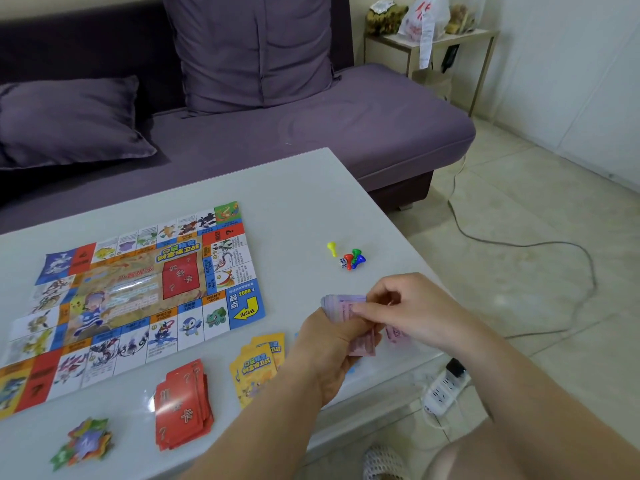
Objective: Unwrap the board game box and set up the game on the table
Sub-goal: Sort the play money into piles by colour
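Note:
The game board [138,296] lies flat on the white table [294,202]. My left hand [329,344] grips a stack of pale purple and pink play money [343,306] above the table's right edge. My right hand [405,306] pinches the top note of that stack. A pink note [398,332] shows just under my right hand. A red card pile [181,407] and a yellow card pile [258,365] lie in front of the board. Coloured pawns [353,258], a yellow pawn [331,248] and a die [343,263] sit right of the board.
Star-shaped coloured tokens [85,441] lie near the table's front left. A purple sofa [311,126] with cushions stands behind the table. On the floor at right are a power strip [445,389] and a cable [519,244]. A side table [433,46] stands in the far corner.

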